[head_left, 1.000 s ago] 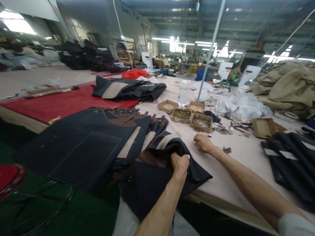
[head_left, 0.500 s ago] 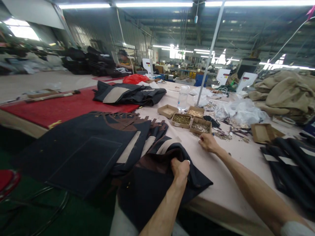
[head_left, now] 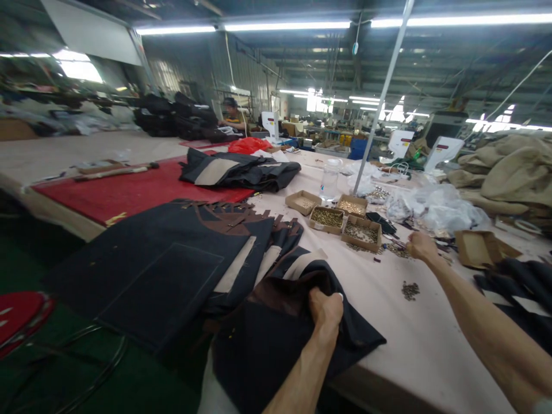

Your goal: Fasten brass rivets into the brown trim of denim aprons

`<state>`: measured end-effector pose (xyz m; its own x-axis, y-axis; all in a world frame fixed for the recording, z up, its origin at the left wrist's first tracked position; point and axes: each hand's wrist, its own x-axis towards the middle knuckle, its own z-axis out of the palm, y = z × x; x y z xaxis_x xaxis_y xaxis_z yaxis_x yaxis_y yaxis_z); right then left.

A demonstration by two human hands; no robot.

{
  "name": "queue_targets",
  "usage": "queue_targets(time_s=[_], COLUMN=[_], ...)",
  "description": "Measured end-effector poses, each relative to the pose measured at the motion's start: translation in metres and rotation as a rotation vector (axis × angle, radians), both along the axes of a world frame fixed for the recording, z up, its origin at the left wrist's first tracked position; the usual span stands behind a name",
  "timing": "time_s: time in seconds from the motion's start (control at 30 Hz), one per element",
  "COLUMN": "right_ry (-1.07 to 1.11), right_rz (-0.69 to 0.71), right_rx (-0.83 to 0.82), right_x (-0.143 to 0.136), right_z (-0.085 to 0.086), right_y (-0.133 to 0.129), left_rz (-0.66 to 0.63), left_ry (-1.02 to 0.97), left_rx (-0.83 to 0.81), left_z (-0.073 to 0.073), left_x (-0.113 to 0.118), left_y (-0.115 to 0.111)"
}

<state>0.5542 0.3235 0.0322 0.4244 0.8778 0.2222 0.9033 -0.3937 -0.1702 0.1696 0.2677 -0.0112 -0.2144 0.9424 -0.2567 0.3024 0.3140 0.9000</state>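
Note:
My left hand [head_left: 326,313] is closed on the folded edge of a dark apron [head_left: 276,339] with brown trim, which hangs over the table's front edge. My right hand [head_left: 421,247] reaches across the table, fingers curled down among loose tools and small metal pieces [head_left: 397,249]. Whatever those fingers hold is hidden. Nearer to me, under the right forearm's left side, lies a small heap of metal fittings [head_left: 410,290]. Left of my left hand, more dark aprons [head_left: 155,276] with brown edging are spread in an overlapping stack.
Cardboard boxes of small metal fittings [head_left: 326,219] stand mid-table beside a clear plastic jug [head_left: 330,179] and a metal pole [head_left: 382,103]. Plastic bags [head_left: 444,207] and an open carton [head_left: 474,248] are at right. A red sheet [head_left: 129,192] and a red stool [head_left: 23,322] are left.
My right hand has moved right, from beside the boxes of fittings to the loose tools. The heap of fittings now shows clearly. My left hand keeps its hold; the view has shifted slightly.

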Motion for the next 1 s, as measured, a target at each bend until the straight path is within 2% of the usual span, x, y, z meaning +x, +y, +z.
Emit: queue_targets(time_s=[0.07,0.13,0.33,0.43,0.53,0.63,0.77,1.0], right_ry=[-0.022,-0.022,0.018,0.028,0.02,0.003,-0.016,0.013], right_rz=[0.031,0.108,0.413,0.463,0.447,0.424,0.403,0.394], right_rx=[0.041,0.069,-0.012,-0.106,-0.206,-0.28,-0.313,-0.305], right_x=[-0.012,-0.035,-0.13,-0.169,-0.193,-0.202,-0.201,-0.193], right_z=[-0.002,-0.001,0.005,0.002,-0.004,-0.006,-0.003,0.001], right_y=[0.014,0.039,0.142,0.186,0.216,0.235,0.246,0.231], left_rz=[0.008,0.02,0.037,0.025,-0.012,-0.039,-0.052,-0.02], left_ry=[-0.022,-0.039,-0.029,0.028,0.056,0.07,0.087,0.056], left_rx=[-0.005,-0.009,-0.031,-0.06,-0.075,-0.072,-0.053,-0.012], left_z=[0.001,0.003,0.008,0.007,0.006,0.007,0.009,0.005], left_x=[-0.001,-0.001,-0.001,-0.001,-0.001,-0.001,-0.002,-0.001], left_y=[-0.002,-0.003,-0.004,-0.003,-0.001,0.001,0.006,0.008])
